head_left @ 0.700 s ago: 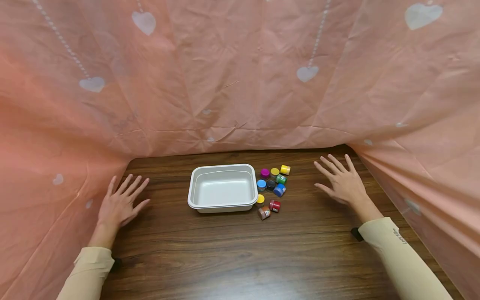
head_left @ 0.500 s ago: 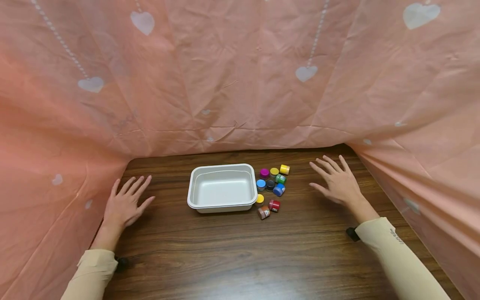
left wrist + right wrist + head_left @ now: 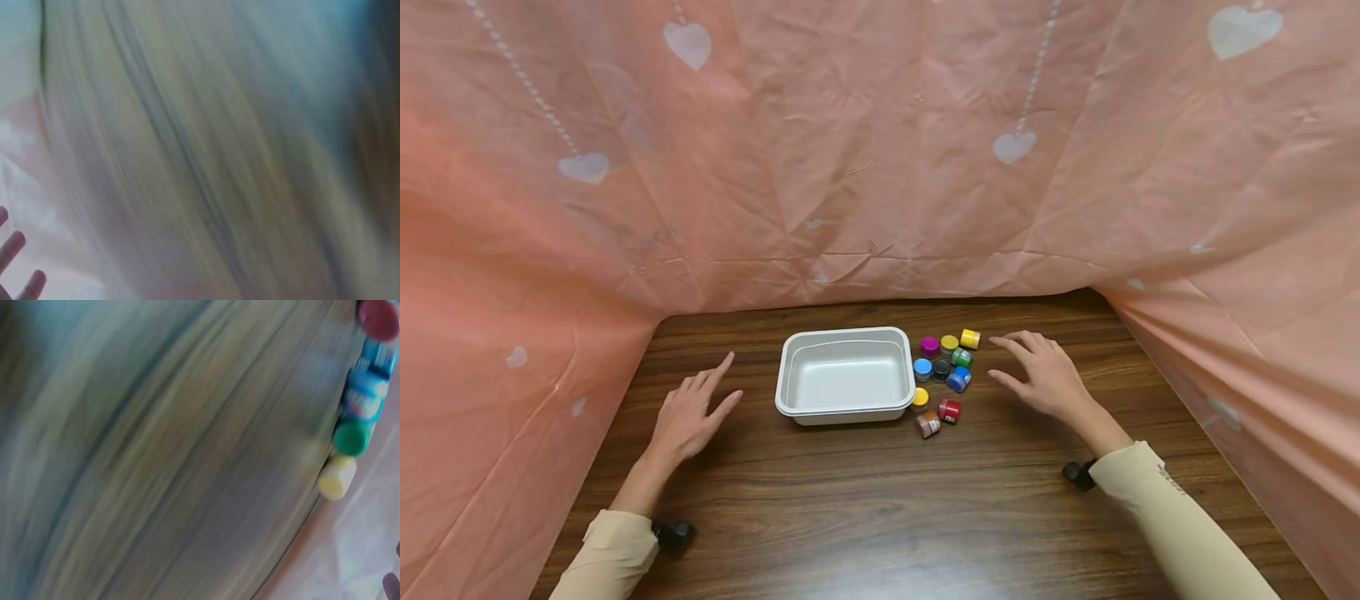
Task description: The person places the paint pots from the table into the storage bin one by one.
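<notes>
A white rectangular tray (image 3: 846, 412) sits on the dark wooden table. Against its right side lies a loose group of small paint jars, some upright and some on their sides. Among them are a purple-lidded jar (image 3: 929, 346), a yellow jar (image 3: 970, 338), a blue jar (image 3: 958, 379), a red jar (image 3: 949, 411) and a brown jar (image 3: 928, 425). My right hand (image 3: 1045, 375) hovers to the right of the jars, fingers pointing at them, apart from the yellow jar. Left of the tray, my left hand (image 3: 688, 417) holds nothing, with its index finger and thumb extended.
A pink curtain (image 3: 880, 208) with white hearts hangs behind the table and along both sides. Bare wooden table (image 3: 865, 500) stretches in front of the tray. Both wrists carry a small black camera. The left wrist view is mostly blurred.
Both hands have moved inward: the left hand rightward toward the tray, the right hand leftward toward the jars. Their spread fingers have drawn closer together. The tray and jars have stayed put.
</notes>
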A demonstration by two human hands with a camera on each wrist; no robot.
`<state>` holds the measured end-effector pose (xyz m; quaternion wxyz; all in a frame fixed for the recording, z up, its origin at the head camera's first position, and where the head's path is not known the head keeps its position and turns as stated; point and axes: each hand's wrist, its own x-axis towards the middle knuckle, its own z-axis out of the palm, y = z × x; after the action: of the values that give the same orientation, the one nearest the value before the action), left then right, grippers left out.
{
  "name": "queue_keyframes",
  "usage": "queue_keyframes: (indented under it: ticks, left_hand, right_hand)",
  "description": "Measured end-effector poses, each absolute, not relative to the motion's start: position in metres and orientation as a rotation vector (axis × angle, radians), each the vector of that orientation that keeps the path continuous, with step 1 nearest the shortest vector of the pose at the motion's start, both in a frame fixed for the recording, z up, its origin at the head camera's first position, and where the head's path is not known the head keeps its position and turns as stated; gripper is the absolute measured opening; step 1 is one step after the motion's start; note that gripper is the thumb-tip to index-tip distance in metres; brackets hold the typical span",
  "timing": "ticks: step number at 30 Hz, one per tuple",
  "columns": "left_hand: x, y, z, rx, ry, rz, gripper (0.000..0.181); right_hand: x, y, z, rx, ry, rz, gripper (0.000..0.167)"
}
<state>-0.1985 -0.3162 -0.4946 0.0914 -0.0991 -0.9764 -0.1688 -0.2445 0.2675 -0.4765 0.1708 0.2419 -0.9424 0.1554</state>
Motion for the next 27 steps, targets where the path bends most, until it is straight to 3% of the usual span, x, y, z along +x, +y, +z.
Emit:
queue_keyframes:
  ticks: [13, 27]
  left_hand:
    - [-0.190, -0.274, -0.499, -0.347, -2.885, -0.825, 0.061]
    - [-0.183, -0.249, -0.507, -0.430, -2.779, -0.863, 0.054]
  right_hand:
    - [-0.228, 0.224, -0.479, 0.791, -2.778, 0.821, 0.044]
    - [-0.225, 0.198, -0.493, 0.923, -2.919, 0.874, 0.036]
